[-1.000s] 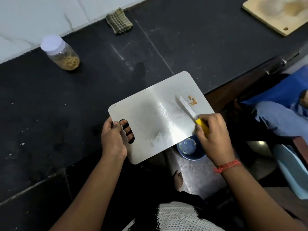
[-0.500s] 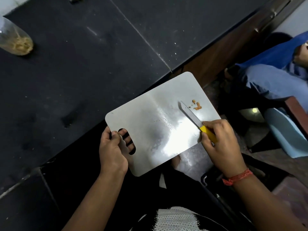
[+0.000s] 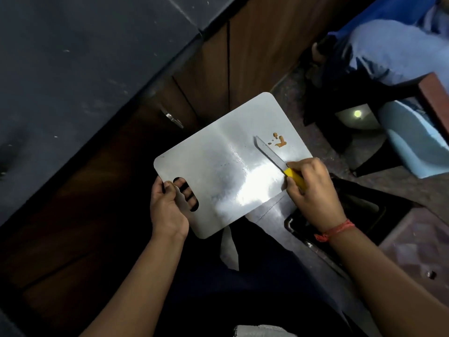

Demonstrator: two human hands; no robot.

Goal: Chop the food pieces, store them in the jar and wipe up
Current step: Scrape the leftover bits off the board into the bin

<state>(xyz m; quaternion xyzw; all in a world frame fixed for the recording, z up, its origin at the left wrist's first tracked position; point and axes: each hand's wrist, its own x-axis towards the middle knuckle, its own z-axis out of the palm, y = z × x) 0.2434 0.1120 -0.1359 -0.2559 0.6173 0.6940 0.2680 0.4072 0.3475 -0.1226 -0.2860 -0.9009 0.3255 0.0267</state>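
The dark worktop (image 3: 73, 69) fills the upper left. A shiny metal board (image 3: 218, 171) is held up in the air, away from the worktop. The left hand (image 3: 167, 207) grips the board with its fingers (image 3: 187, 190) curled through the handle hole. The right hand (image 3: 313, 188) holds a knife (image 3: 269, 152) by its yellow handle. Tiny orange food bits (image 3: 279, 141) sit just beside the blade tip, apart from both hands.

1 head-worn view looks steeply down, close over a cutting board (image 3: 218, 171), edges perhaps distorted.
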